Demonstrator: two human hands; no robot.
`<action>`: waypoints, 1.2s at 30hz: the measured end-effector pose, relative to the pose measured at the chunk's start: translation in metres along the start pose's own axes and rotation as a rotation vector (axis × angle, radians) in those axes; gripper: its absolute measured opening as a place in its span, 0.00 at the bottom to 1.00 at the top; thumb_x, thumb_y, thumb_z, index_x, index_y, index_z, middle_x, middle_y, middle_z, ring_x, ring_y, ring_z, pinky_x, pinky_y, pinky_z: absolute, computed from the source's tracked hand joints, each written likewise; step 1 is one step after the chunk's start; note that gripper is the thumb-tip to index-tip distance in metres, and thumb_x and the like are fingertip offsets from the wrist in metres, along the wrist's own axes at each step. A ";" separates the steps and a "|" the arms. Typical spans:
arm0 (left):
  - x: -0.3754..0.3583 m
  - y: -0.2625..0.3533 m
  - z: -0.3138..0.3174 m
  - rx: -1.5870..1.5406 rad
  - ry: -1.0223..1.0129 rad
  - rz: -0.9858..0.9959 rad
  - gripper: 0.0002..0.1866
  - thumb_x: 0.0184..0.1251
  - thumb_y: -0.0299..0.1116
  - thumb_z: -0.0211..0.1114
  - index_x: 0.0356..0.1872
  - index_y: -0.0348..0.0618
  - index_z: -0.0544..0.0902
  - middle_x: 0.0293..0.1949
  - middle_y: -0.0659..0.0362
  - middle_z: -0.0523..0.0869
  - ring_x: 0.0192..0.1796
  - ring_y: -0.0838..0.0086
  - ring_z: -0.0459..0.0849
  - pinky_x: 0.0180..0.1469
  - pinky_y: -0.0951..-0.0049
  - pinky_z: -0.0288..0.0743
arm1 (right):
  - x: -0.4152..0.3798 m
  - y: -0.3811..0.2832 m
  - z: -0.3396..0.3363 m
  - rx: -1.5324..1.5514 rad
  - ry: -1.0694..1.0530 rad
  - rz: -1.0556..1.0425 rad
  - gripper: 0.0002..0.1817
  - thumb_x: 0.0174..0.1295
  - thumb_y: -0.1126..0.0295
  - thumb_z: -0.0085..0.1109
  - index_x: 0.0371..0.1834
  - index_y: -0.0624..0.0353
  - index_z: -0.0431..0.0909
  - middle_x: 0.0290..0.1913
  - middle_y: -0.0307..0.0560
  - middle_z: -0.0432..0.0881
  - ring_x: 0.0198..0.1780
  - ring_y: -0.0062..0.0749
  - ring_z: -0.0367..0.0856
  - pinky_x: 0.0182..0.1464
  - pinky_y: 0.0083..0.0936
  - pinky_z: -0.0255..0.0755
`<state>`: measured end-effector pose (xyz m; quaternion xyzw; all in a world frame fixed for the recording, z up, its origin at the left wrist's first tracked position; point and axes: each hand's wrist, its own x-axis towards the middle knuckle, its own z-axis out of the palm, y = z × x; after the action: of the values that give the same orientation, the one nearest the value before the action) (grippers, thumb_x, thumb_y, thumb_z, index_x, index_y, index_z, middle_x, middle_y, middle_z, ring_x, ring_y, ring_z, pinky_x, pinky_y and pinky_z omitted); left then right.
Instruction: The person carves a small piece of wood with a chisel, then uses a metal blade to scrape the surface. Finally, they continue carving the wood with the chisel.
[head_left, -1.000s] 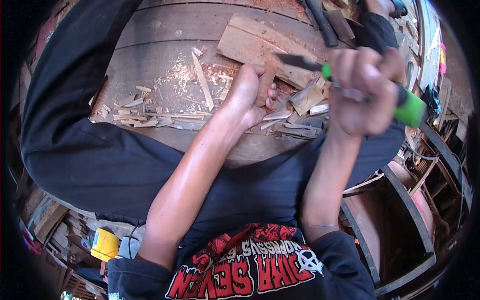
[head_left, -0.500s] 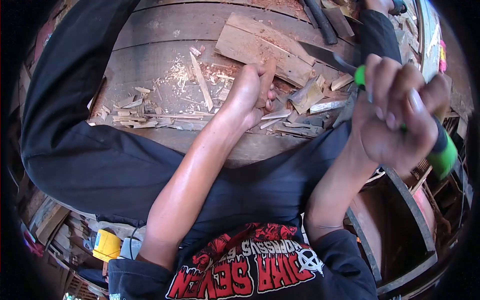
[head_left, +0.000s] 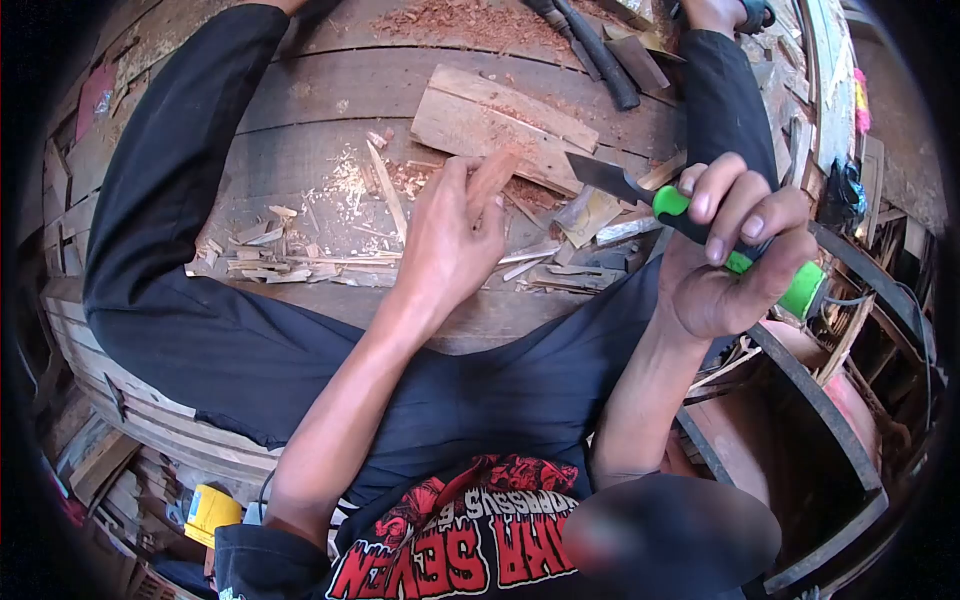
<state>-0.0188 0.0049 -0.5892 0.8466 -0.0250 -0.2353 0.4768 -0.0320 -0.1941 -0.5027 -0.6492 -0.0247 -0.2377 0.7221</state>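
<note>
My left hand (head_left: 452, 240) is closed around a small reddish-brown piece of wood (head_left: 492, 182), with its back turned up and the wood's rounded end sticking out past the fingers. To its right, my right hand (head_left: 738, 255) grips a knife (head_left: 606, 182) by its green and black handle. The dark blade points left towards the wood, and a gap shows between them. Beyond both hands, a flat wooden board (head_left: 500, 125) lies on the plank floor (head_left: 345, 75), sprinkled with reddish shavings.
Pale wood chips (head_left: 265, 262) and splinters lie scattered before my legs. Further off is a dark-handled tool (head_left: 598, 55). A curved dark frame (head_left: 820, 430) stands at the right, and a yellow container (head_left: 211, 514) sits at lower left.
My left hand has rolled over, showing its back and more of the wood. My right hand has shifted slightly left, and the knife blade is now seen more plainly, lower in view.
</note>
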 end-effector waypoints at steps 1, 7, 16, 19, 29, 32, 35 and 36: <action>0.000 -0.002 -0.002 0.091 0.049 0.058 0.21 0.66 0.29 0.66 0.58 0.31 0.77 0.51 0.38 0.86 0.54 0.49 0.87 0.57 0.56 0.79 | 0.005 0.000 0.002 -0.003 -0.022 -0.067 0.24 0.80 0.45 0.47 0.32 0.52 0.67 0.21 0.35 0.67 0.30 0.27 0.72 0.38 0.28 0.69; 0.015 0.005 -0.017 0.274 0.082 0.062 0.16 0.63 0.29 0.68 0.49 0.36 0.77 0.37 0.36 0.87 0.42 0.37 0.87 0.45 0.45 0.81 | 0.030 0.009 0.025 0.092 -0.132 -0.095 0.16 0.73 0.62 0.65 0.32 0.61 0.73 0.23 0.38 0.73 0.22 0.20 0.70 0.23 0.17 0.63; 0.012 0.021 -0.019 0.323 0.047 -0.035 0.14 0.62 0.30 0.67 0.47 0.37 0.78 0.37 0.36 0.85 0.40 0.39 0.88 0.43 0.45 0.84 | 0.062 -0.037 0.037 0.214 -0.352 -0.008 0.16 0.78 0.53 0.46 0.35 0.51 0.68 0.27 0.35 0.71 0.25 0.21 0.67 0.31 0.23 0.60; 0.015 0.025 -0.020 0.359 0.039 -0.001 0.15 0.61 0.30 0.67 0.48 0.37 0.79 0.38 0.37 0.83 0.39 0.40 0.88 0.43 0.44 0.83 | 0.046 -0.010 0.054 0.289 -0.137 0.080 0.11 0.65 0.65 0.55 0.28 0.56 0.68 0.25 0.38 0.72 0.24 0.22 0.69 0.27 0.23 0.62; 0.018 0.004 -0.016 0.223 0.069 -0.083 0.15 0.61 0.29 0.66 0.49 0.40 0.82 0.40 0.35 0.80 0.38 0.39 0.88 0.43 0.44 0.83 | 0.040 0.007 0.068 0.441 0.011 0.138 0.11 0.54 0.73 0.62 0.21 0.60 0.68 0.20 0.40 0.71 0.20 0.22 0.68 0.22 0.19 0.61; 0.016 0.010 -0.018 0.214 0.069 -0.058 0.14 0.60 0.29 0.66 0.47 0.37 0.82 0.38 0.33 0.81 0.39 0.39 0.88 0.43 0.44 0.83 | 0.033 0.020 0.071 0.386 -0.026 0.173 0.10 0.52 0.74 0.62 0.21 0.59 0.69 0.20 0.40 0.72 0.20 0.21 0.69 0.21 0.19 0.60; 0.016 0.016 -0.022 0.199 0.070 -0.003 0.14 0.60 0.30 0.66 0.42 0.30 0.80 0.36 0.31 0.84 0.39 0.37 0.88 0.45 0.44 0.83 | 0.007 0.071 0.070 0.101 -0.159 0.124 0.11 0.49 0.71 0.62 0.18 0.58 0.69 0.21 0.39 0.74 0.21 0.22 0.71 0.22 0.21 0.61; 0.015 0.014 -0.023 0.189 0.069 0.001 0.15 0.59 0.31 0.66 0.41 0.27 0.80 0.35 0.30 0.85 0.40 0.36 0.88 0.46 0.45 0.83 | 0.008 0.071 0.071 0.117 -0.146 0.126 0.11 0.49 0.71 0.62 0.17 0.58 0.69 0.21 0.39 0.73 0.21 0.22 0.70 0.22 0.21 0.60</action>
<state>0.0071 0.0112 -0.5738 0.8954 -0.0308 -0.2023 0.3954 0.0214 -0.1262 -0.5542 -0.6220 -0.0505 -0.1421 0.7684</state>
